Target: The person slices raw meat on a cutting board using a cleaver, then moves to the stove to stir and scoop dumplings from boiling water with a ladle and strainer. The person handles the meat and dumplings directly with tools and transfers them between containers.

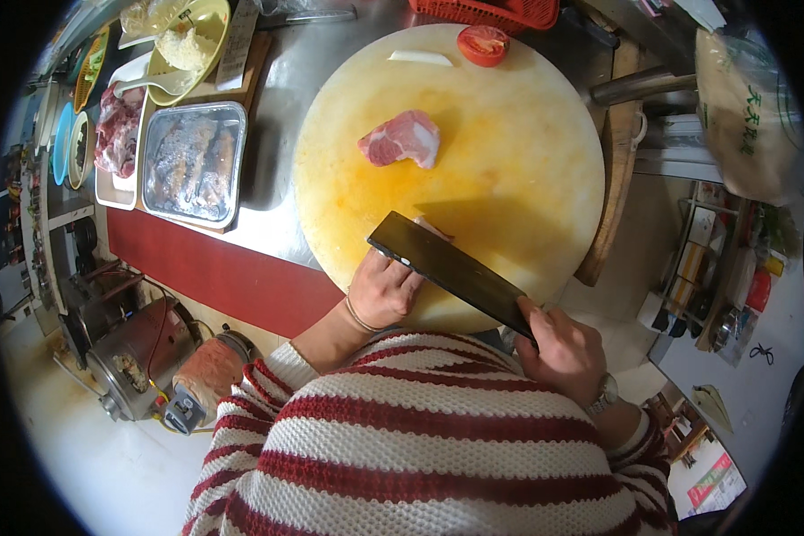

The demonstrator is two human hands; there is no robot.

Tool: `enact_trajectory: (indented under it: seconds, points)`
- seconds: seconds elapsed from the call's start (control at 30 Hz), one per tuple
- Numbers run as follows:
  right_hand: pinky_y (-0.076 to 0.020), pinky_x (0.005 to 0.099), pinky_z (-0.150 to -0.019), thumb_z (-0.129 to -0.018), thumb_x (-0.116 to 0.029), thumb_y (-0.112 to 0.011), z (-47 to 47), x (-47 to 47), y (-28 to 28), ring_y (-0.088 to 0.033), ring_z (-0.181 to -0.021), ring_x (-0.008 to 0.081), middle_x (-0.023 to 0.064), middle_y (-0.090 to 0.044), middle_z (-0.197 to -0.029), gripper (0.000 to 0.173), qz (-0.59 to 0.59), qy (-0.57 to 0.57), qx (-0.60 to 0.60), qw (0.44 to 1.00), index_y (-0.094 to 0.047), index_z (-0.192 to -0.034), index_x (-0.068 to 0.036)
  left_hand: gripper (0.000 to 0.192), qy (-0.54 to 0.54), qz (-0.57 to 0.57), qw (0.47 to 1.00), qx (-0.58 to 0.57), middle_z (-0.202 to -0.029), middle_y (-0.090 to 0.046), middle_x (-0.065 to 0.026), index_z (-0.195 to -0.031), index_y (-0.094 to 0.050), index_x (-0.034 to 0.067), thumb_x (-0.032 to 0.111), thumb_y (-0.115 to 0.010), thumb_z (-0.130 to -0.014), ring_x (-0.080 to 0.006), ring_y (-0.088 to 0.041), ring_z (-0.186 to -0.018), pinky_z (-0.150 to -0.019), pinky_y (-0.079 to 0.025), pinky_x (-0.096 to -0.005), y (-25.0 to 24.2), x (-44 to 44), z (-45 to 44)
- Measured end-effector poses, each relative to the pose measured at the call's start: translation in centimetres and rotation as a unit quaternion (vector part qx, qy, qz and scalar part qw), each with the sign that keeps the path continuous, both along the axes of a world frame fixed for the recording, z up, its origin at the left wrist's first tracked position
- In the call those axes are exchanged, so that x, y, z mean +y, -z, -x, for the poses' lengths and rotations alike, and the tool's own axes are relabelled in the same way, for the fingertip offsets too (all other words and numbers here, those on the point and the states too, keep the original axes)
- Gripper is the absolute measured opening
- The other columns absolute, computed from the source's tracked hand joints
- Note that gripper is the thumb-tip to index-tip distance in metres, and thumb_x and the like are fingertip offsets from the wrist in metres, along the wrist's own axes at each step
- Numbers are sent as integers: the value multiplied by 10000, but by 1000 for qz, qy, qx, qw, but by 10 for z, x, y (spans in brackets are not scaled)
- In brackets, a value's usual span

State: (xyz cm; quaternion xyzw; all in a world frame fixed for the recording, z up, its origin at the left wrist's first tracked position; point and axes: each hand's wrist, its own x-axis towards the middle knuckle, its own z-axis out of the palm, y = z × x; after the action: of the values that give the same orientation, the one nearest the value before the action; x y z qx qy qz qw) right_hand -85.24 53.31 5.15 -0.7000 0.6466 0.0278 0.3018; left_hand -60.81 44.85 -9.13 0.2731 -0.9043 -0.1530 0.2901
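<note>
A dark, wide-bladed cleaver slants across the near part of a round, yellow-stained white chopping board. My right hand grips its handle at the lower right. My left hand is at the blade's far left end, its fingertips hidden by the blade. A sliver of what looks like meat shows past the blade's upper edge; the rest of it is covered. Farther up the board lies a larger piece of raw pink meat. Near the far rim are a white strip, perhaps scallion, and a halved tomato.
Left of the board stand a clear-lidded tray of food, a white tray with raw meat and a yellow bowl with a spoon. A red plastic basket sits behind. A wooden board stands at the right.
</note>
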Motion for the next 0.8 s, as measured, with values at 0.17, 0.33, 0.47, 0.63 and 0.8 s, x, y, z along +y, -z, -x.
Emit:
enact_trajectory:
  seconds: [0.17, 0.33, 0.47, 0.63, 0.8]
  points:
    - [-549, 393, -576, -797, -214, -705, 0, -3, -2, -661, -637, 296, 146, -612, -804, 492, -13, -2, -10, 1000, -561, -1240, -56, 482, -5, 17, 1000, -21, -1076, -649, -163, -1013, -699, -45, 71, -598, -556, -353, -617, -1024, -889, -518, -448, -7, -5, 4]
    - [-537, 415, -603, -779, -172, -680, -2, -13, -12, -647, -643, 329, 161, -631, -785, 489, -61, 1, 11, 998, -578, -1244, -58, 495, -3, 3, 1000, -14, -1073, -659, -158, -1007, -699, -52, 63, -583, -539, -351, -614, -1071, -928, -513, -452, -3, -3, 2]
    - [-537, 411, -589, -788, -181, -691, -6, -20, -15, -648, -631, 325, 162, -637, -776, 491, -99, -14, 37, 994, -571, -1240, -32, 512, -9, -5, 1000, 7, -1086, -662, -162, -998, -699, -59, 50, -574, -514, -358, -613, -1093, -956, -503, -457, -3, -3, 3]
    - [-532, 412, -574, -786, -172, -708, -12, -26, -17, -648, -629, 323, 162, -642, -764, 497, -102, -30, 53, 993, -562, -1233, -12, 522, -7, -69, 998, -4, -1081, -668, -173, -987, -703, -62, 48, -561, -497, -365, -618, -1086, -968, -499, -454, -4, -5, 5]
    - [-528, 435, -599, -800, -155, -688, -20, -40, -5, -647, -664, 353, 176, -641, -773, 430, -171, 8, 29, 985, -572, -1188, -10, 499, 2, -25, 1000, 3, -1079, -672, -174, -971, -703, -68, 44, -570, -503, -371, -619, -1087, -953, -509, -435, -5, -9, 4]
